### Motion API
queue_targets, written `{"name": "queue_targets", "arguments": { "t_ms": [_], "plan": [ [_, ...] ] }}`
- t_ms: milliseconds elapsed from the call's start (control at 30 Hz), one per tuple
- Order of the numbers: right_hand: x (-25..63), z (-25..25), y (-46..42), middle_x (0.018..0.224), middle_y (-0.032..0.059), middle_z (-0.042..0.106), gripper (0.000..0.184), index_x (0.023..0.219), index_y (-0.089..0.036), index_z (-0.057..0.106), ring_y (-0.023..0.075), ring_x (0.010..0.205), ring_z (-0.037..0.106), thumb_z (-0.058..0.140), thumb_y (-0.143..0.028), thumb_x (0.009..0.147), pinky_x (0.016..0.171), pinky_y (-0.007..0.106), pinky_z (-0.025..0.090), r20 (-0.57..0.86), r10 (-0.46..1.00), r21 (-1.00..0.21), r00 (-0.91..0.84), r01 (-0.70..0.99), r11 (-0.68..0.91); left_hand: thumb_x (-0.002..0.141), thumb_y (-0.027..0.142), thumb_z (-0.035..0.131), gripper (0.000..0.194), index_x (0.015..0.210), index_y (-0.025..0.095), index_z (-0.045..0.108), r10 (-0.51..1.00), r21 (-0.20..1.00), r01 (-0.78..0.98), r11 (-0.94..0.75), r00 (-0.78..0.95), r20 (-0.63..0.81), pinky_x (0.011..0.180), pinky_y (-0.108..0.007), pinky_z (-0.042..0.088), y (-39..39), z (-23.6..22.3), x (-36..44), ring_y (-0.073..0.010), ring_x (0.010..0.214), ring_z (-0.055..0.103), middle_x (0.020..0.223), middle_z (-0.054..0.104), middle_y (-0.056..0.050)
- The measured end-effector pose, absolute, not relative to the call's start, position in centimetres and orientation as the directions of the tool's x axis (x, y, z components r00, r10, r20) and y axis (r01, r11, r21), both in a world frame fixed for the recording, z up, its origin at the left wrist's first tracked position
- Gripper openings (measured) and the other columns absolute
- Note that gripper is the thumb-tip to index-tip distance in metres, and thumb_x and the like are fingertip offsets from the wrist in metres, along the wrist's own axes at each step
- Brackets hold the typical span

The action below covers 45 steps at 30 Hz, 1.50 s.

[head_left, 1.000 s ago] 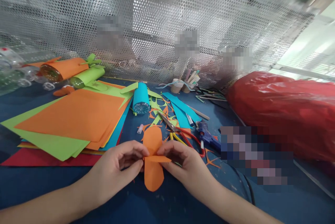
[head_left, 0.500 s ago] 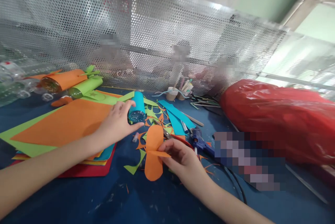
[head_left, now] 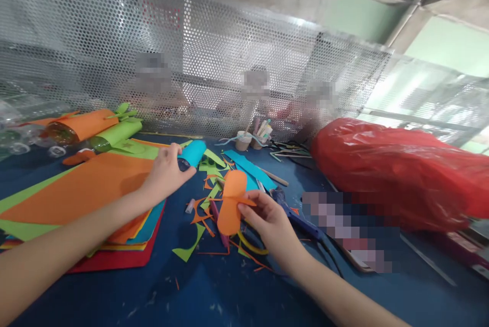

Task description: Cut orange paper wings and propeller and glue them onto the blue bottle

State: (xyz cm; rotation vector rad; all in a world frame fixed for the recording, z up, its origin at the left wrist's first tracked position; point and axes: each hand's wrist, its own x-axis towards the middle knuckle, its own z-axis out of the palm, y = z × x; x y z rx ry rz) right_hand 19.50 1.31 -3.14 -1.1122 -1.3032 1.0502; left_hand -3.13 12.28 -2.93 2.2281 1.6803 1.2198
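Left hand [head_left: 164,173] is off the orange cutout and up at the blue cylinder [head_left: 194,152], mid-frame just left of center; 1.0 s ago both hands had the cutout. Half a second ago the cylinder's clear end faced the camera; now the cylinder is tilted, far end leaning to upper right, clear end down by the thumb. Left grip: moderately wide, fingers at the cylinder's upper left side, thumb by its lower end. Right hand [head_left: 267,217] keeps a narrow pinch on the orange cutout [head_left: 229,217], thumb and fingers at the fold, rounded lobes up and down, held just right of center over the scraps [head_left: 210,197]. View has shifted: red bag [head_left: 385,174] sits further left in frame, at right. A pink stick [head_left: 219,222] and a yellow handle [head_left: 255,251] now show behind and below the cutout; red scissor handles no longer visible. Blue glue gun [head_left: 305,222] is right of the right hand, partly behind it. Paper stack [head_left: 118,174] is at left, partly under the left forearm. Orange roll [head_left: 87,126] and green roll [head_left: 118,134] lie side by side, left of frame, above the stack.
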Motion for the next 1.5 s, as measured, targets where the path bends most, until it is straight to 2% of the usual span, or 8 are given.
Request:
{"name": "queue_targets", "arguments": {
  "t_ms": [200,433,600,867,1000,1100,1200,1500],
  "plan": [
    [20.5,-2.4,1.9,0.091,0.0011,0.067,0.030,0.092,-0.020,0.061,0.0179,0.085,0.066,0.074,-0.041,0.075,0.082,0.032,0.053,0.183,0.978,-0.982,0.103,-0.026,0.186,0.083,0.031,0.049,0.024,0.099,0.022,0.034,0.878,0.692,0.612,-0.383,0.008,0.479,0.086,-0.042,0.045,9.9,-1.8,-4.6,-0.0273,0.100,0.051,0.105,0.045,-0.007],
    [21.4,-1.9,2.3,0.096,0.0003,0.069,0.016,0.097,-0.024,0.064,0.0165,0.091,0.063,0.068,-0.033,0.084,0.083,0.029,0.050,0.398,0.873,-0.908,0.282,-0.013,0.418,0.081,0.027,0.050,0.026,0.103,0.024,0.037,0.906,0.804,0.418,-0.423,0.211,0.367,0.059,-0.028,0.048,5.8,-2.1,-3.4,-0.0150,0.066,0.054,0.086,0.047,0.003],
    [20.9,-1.0,1.3,0.086,0.0002,0.064,0.010,0.090,-0.022,0.061,0.0152,0.079,0.060,0.066,-0.029,0.084,0.073,0.027,0.049,0.492,0.814,-0.870,0.310,0.132,0.476,0.075,0.024,0.055,0.030,0.102,0.024,0.041,0.879,0.786,0.398,-0.473,0.277,0.389,0.073,-0.034,0.049,4.8,-2.8,-3.3,-0.0200,0.086,0.055,0.099,0.048,-0.002],
    [20.4,-1.1,1.0,0.077,-0.0026,0.054,0.007,0.085,-0.022,0.058,0.0108,0.060,0.049,0.064,-0.026,0.083,0.058,0.023,0.044,0.511,0.821,-0.859,0.254,0.124,0.497,0.071,0.032,0.059,0.033,0.100,0.024,0.043,0.860,0.713,0.495,-0.497,0.173,0.480,0.086,-0.042,0.046,7.7,-3.6,-5.0,-0.0262,0.100,0.053,0.107,0.046,-0.005],
    [20.1,-1.4,0.5,0.075,-0.0037,0.052,0.007,0.089,-0.023,0.050,0.0111,0.059,0.050,0.056,-0.028,0.089,0.057,0.023,0.044,0.423,0.906,-0.902,0.009,0.101,0.420,0.071,0.033,0.058,0.034,0.099,0.024,0.043,0.862,0.711,0.521,-0.472,0.105,0.496,0.091,-0.044,0.042,8.8,-3.9,-5.1,-0.0279,0.104,0.051,0.106,0.047,-0.005],
    [19.4,-1.9,-0.4,0.085,-0.0004,0.054,0.003,0.091,-0.023,0.050,0.0140,0.075,0.055,0.051,-0.025,0.092,0.069,0.026,0.046,0.324,0.884,-0.873,-0.337,0.254,0.417,0.072,0.034,0.057,0.034,0.099,0.023,0.041,0.873,0.732,0.519,-0.442,0.060,0.484,0.091,-0.044,0.042,8.9,-4.1,-5.0,-0.0279,0.103,0.052,0.105,0.047,-0.005],
    [18.7,-2.4,-0.9,0.091,0.0009,0.057,0.003,0.093,-0.022,0.050,0.0141,0.079,0.055,0.047,-0.021,0.094,0.071,0.026,0.047,0.161,0.839,-0.809,-0.520,0.417,0.414,0.071,0.033,0.057,0.033,0.099,0.024,0.041,0.883,0.755,0.505,-0.419,0.035,0.467,0.089,-0.043,0.043,8.7,-4.2,-4.9,-0.0272,0.102,0.054,0.105,0.048,-0.004],
    [18.5,-2.9,0.2,0.093,0.0030,0.063,0.010,0.087,-0.022,0.049,0.0182,0.083,0.062,0.047,-0.013,0.089,0.074,0.029,0.047,0.150,0.908,-0.614,-0.391,0.683,0.396,0.075,0.034,0.059,0.033,0.101,0.025,0.042,0.911,0.830,0.413,-0.376,-0.001,0.413,0.071,-0.035,0.047,8.9,-4.5,-5.2,-0.0213,0.082,0.057,0.099,0.050,-0.002]
  ]
}}
